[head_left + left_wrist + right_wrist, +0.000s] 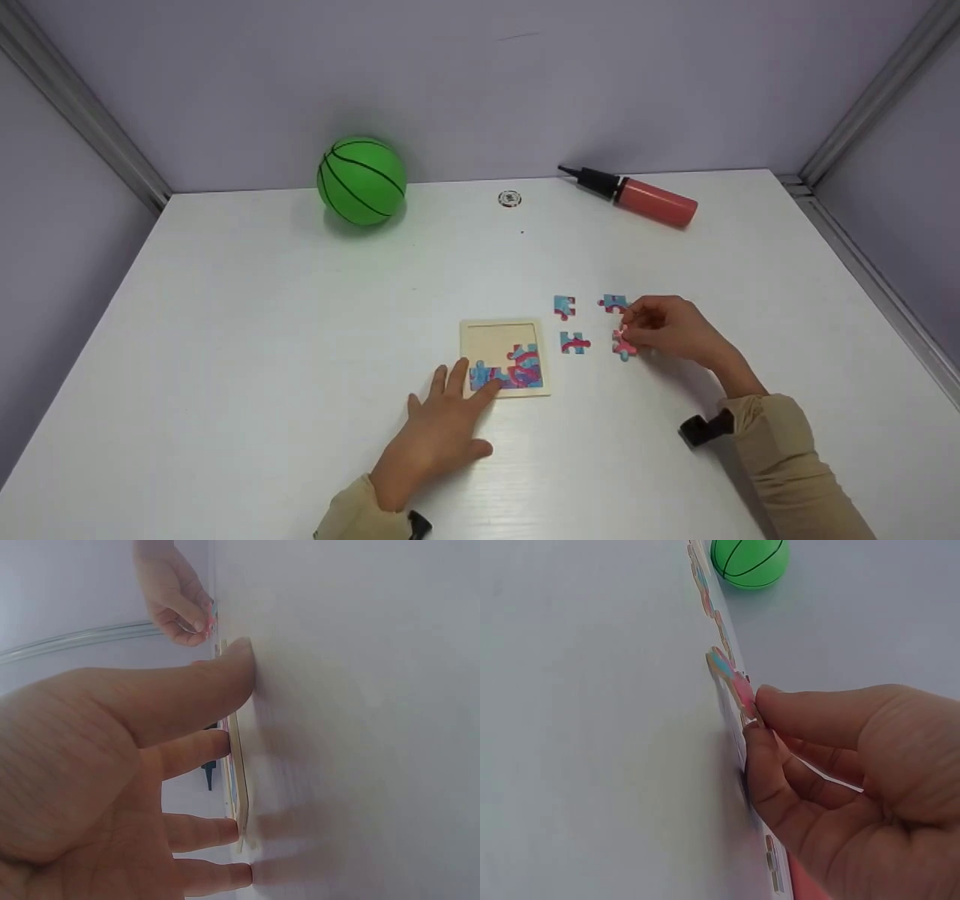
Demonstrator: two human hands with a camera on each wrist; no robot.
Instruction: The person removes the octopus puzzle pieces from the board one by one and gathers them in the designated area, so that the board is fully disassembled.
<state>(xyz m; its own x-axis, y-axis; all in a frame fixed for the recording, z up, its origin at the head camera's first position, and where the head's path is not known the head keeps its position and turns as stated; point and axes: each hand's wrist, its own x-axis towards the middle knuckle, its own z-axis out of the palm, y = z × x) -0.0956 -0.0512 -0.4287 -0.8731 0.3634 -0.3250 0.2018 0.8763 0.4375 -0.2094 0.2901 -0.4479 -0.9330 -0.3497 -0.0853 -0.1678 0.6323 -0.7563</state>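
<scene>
Right hand [675,330]: grip pinches a pink-and-blue puzzle piece [624,346] between thumb and finger, between tray and tabletop [225,337] right edge. Left hand [442,435]: fingers spread, grip holding nothing, fingertips touching the wooden tray [505,323] around its near left corner. Joined pieces [517,373] lie along the tray's near edge and up its right side (rest of the floor bare). Three loose pieces [574,343] sit right of the tray. Green ball [361,181], chip [509,199], red pump [654,202] along tabletop far edge.
</scene>
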